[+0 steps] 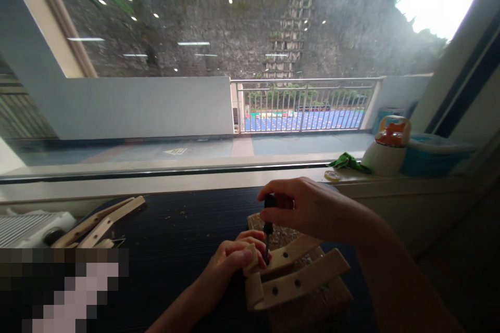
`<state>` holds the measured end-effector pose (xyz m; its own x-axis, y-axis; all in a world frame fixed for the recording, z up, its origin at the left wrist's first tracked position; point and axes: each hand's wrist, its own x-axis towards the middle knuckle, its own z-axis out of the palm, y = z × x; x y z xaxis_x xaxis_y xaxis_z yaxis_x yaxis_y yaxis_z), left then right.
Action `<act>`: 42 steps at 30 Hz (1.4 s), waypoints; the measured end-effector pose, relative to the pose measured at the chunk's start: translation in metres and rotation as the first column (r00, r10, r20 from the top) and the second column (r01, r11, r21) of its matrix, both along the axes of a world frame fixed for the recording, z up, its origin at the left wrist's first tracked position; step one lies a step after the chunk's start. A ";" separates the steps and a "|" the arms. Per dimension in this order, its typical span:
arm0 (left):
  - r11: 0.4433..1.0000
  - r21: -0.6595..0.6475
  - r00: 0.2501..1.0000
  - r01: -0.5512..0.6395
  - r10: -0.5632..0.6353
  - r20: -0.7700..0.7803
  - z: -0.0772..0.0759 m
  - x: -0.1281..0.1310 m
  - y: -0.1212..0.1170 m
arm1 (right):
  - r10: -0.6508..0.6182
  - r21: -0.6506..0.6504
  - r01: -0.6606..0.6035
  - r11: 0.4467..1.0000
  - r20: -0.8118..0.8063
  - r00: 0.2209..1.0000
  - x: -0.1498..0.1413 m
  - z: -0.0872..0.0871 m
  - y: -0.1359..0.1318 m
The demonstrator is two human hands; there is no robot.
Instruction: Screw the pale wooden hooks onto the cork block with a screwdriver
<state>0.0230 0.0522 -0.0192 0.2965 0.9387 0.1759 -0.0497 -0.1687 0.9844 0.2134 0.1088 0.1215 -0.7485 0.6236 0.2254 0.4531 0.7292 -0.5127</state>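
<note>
My right hand (297,205) is closed around the black handle of a screwdriver (267,228), held upright with its shaft pointing down. The tip reaches a dark hole near the end of a pale wooden piece (279,259). My left hand (236,257) grips the left end of that piece, with thumb and fingers around a wooden block (251,260). A second wooden bar (308,277) with two dark holes lies in front, joined by a rounded end at the left. Both rest on a brown, plastic-wrapped block (332,299). The screw, if any, is hidden.
More wooden pieces with holes (105,223) lie at the table's left, beside a white ridged appliance (33,226). On the window sill (117,187) are a green cloth (350,163), a tape roll (332,176), a white-and-orange pot (386,151) and a teal box (437,156). The dark table (172,234) carries crumbs.
</note>
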 end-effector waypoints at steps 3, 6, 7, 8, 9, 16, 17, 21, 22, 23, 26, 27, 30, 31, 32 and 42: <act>1.000 0.002 1.000 -0.003 0.003 0.003 -0.001 0.000 0.000 | 0.018 -0.011 -0.018 1.000 -0.023 1.000 0.001 0.000 0.000; 1.000 0.007 1.000 0.000 0.000 0.005 -0.001 -0.001 0.000 | 0.029 -0.003 -0.029 1.000 -0.033 0.999 0.001 -0.001 0.001; 1.000 0.007 1.000 0.003 -0.004 0.003 -0.001 -0.001 0.000 | 0.028 -0.001 -0.028 1.000 -0.033 0.999 0.001 -0.001 0.001; 1.000 0.009 1.000 0.006 -0.006 -0.001 -0.001 -0.001 0.001 | 0.022 0.002 -0.022 1.000 -0.033 0.999 0.001 -0.002 0.001; 1.000 0.013 1.000 0.008 -0.008 -0.008 0.000 -0.001 0.001 | 0.013 0.007 -0.013 1.000 -0.031 0.999 0.000 -0.002 0.001; 1.000 0.017 1.000 -0.002 0.002 -0.024 0.000 -0.001 0.001 | -0.024 0.037 0.025 0.999 -0.016 1.000 0.001 -0.001 0.000; 1.000 0.014 1.000 -0.002 0.002 -0.021 0.000 -0.002 0.000 | -0.015 0.029 0.015 0.999 -0.016 1.000 0.002 -0.001 0.000; 1.000 0.013 1.000 0.004 -0.003 -0.018 -0.002 -0.002 0.001 | 0.006 0.019 -0.005 1.000 -0.033 0.999 0.005 -0.002 0.001; 1.000 0.017 1.000 0.002 -0.002 -0.017 -0.002 -0.002 0.001 | 0.005 0.024 -0.004 1.000 -0.037 0.999 0.005 -0.002 0.002; 1.000 0.020 1.000 0.000 0.001 -0.017 -0.003 -0.002 0.001 | 0.004 0.029 -0.003 1.000 -0.040 0.999 0.004 -0.003 0.002; 1.000 0.021 1.000 -0.007 0.007 -0.013 -0.003 -0.001 0.001 | -0.006 0.038 0.008 0.999 -0.048 0.999 0.002 -0.006 0.004; 1.000 0.018 1.000 -0.008 0.008 -0.013 -0.002 -0.001 0.001 | -0.011 0.039 0.013 0.999 -0.049 0.999 0.002 -0.006 0.005; 1.000 0.012 1.000 -0.005 0.006 -0.017 0.000 -0.001 0.001 | -0.021 0.027 0.023 0.999 -0.051 0.998 0.002 -0.006 0.006; 1.000 0.012 1.000 -0.006 0.006 -0.019 0.000 -0.001 0.001 | -0.022 0.016 0.023 1.000 -0.053 0.998 0.002 -0.006 0.006; 1.000 0.013 1.000 -0.007 0.007 -0.020 0.000 -0.001 0.000 | -0.023 0.002 0.023 1.000 -0.053 0.998 0.002 -0.006 0.005; 1.000 0.000 1.000 0.003 -0.003 0.002 -0.002 -0.001 0.001 | 0.041 0.013 -0.040 0.999 -0.037 0.998 0.002 -0.002 0.002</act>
<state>0.0216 0.0528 -0.0212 0.2991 0.9378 0.1765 -0.0518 -0.1687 0.9843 0.2157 0.1110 0.1194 -0.7639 0.5901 0.2612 0.4037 0.7528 -0.5200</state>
